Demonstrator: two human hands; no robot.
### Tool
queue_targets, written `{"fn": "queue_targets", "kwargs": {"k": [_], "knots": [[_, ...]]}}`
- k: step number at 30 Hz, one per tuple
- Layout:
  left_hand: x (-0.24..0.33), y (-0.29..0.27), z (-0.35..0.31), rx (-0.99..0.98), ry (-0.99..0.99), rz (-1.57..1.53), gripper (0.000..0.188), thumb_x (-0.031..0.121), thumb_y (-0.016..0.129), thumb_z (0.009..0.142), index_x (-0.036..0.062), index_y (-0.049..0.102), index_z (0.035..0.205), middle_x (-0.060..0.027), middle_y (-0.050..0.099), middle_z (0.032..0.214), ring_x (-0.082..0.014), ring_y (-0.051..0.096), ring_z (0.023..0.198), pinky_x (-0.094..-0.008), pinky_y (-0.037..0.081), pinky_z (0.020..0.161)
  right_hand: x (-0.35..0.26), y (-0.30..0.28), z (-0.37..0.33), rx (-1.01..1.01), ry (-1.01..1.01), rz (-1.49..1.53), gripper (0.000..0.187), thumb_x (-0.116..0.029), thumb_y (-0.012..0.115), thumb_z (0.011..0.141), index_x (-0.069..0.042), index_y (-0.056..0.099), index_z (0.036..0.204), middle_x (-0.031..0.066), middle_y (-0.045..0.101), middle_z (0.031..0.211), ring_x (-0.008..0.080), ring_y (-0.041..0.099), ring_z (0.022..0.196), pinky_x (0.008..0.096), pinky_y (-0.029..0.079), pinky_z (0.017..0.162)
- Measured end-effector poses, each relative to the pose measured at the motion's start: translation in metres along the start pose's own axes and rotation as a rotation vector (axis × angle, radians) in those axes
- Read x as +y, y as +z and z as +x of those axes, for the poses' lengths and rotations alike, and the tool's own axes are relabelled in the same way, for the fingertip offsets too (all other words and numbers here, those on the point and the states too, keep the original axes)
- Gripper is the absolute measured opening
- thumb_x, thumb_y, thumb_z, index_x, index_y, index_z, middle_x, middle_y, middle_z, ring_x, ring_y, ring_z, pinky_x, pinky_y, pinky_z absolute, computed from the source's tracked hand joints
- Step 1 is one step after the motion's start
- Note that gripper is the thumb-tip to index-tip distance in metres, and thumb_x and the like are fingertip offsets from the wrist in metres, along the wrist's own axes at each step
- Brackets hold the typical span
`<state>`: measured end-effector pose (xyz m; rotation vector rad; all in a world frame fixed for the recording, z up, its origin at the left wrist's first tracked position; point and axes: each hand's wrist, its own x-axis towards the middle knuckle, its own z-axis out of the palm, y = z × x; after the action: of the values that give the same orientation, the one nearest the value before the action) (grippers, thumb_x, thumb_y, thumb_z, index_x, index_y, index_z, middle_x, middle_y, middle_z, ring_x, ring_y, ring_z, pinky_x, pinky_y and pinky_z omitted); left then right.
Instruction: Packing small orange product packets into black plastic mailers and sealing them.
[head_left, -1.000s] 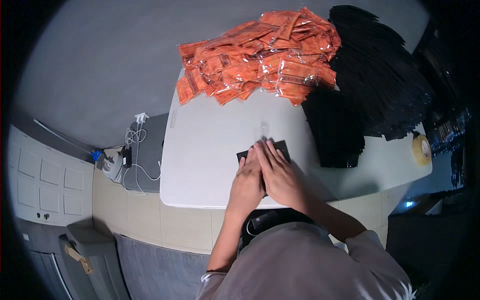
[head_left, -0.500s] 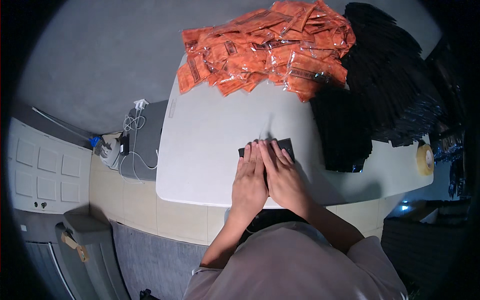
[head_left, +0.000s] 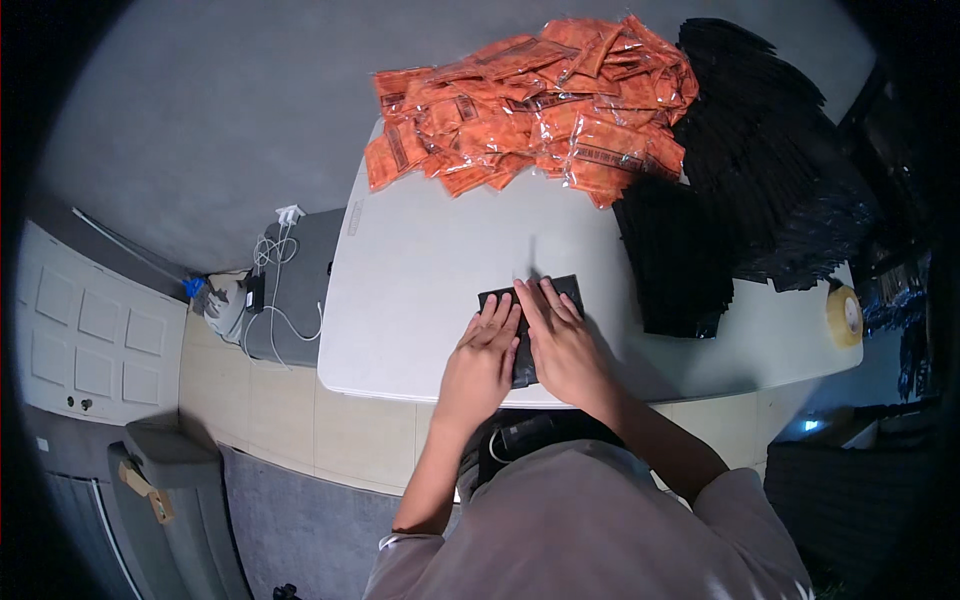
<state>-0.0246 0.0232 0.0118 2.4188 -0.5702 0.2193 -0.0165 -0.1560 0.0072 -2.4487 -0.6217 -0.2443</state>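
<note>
A flat, dark packet [head_left: 525, 362] lies near the table's front edge, mostly hidden by my hands; whether it is folded cloth or a plastic bag I cannot tell. My left hand [head_left: 478, 365] rests palm down over its left side, with the fingers stretched out. On its right side lies my right hand [head_left: 566, 352], also flat, its fingertips reaching toward the far edge. A strip of the packet shows between the two hands, and its far right corner sticks out beyond my right fingers.
Orange packets [head_left: 520, 120] in clear plastic form a heap at the far side of the white table [head_left: 420, 270]. Stacked black packets [head_left: 675, 260] stand to the right, with a larger black pile [head_left: 765, 150] behind. A tape roll [head_left: 845, 315] sits at the right edge.
My left hand has slid left and slightly nearer, opening a gap between the hands. More of the dark packet shows. The view has shifted a little.
</note>
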Motion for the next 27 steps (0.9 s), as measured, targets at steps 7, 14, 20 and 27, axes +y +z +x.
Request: {"fn": "queue_targets", "kwargs": {"k": [7, 14, 20, 27], "knots": [[-0.005, -0.009, -0.005, -0.019, 0.035, 0.0, 0.043, 0.015, 0.065, 0.103, 0.0023, 0.064, 0.143, -0.0187, 0.058, 0.152, -0.0368, 0.049, 0.147, -0.0499, 0.039, 0.123, -0.005, -0.004, 0.002, 0.006, -0.003, -0.036, 0.073, -0.004, 0.058, 0.099, -0.008, 0.029, 0.166, 0.0282, 0.044, 0.16, 0.0471, 0.038, 0.152, 0.0564, 0.032, 0.124], [0.004, -0.009, -0.002, -0.058, 0.014, 0.104, 0.046, 0.008, 0.062, 0.1, -0.0026, 0.06, 0.145, -0.0228, 0.056, 0.153, -0.039, 0.048, 0.148, -0.0523, 0.037, 0.124, 0.01, -0.015, 0.008, -0.023, -0.01, -0.089, 0.065, -0.012, 0.057, 0.105, 0.001, 0.03, 0.163, 0.0297, 0.045, 0.158, 0.0491, 0.04, 0.15, 0.056, 0.034, 0.123], [0.023, 0.032, 0.024, 0.164, 0.006, 0.12, 0.05, 0.009, 0.054, 0.102, -0.0117, 0.052, 0.148, -0.0333, 0.05, 0.154, -0.0452, 0.045, 0.148, -0.053, 0.036, 0.124, 0.009, -0.01, 0.006, 0.038, -0.006, -0.095, 0.067, -0.008, 0.056, 0.101, 0.004, 0.03, 0.162, 0.0322, 0.049, 0.154, 0.0509, 0.046, 0.144, 0.0556, 0.036, 0.121], [0.014, 0.023, 0.021, 0.074, -0.005, 0.082, 0.05, 0.011, 0.054, 0.103, -0.0114, 0.052, 0.148, -0.0306, 0.05, 0.156, -0.0444, 0.046, 0.148, -0.0523, 0.038, 0.123, 0.009, -0.013, 0.006, 0.054, 0.022, -0.04, 0.066, -0.007, 0.056, 0.1, 0.005, 0.032, 0.16, 0.0334, 0.05, 0.151, 0.0504, 0.048, 0.142, 0.0552, 0.038, 0.12]]}}
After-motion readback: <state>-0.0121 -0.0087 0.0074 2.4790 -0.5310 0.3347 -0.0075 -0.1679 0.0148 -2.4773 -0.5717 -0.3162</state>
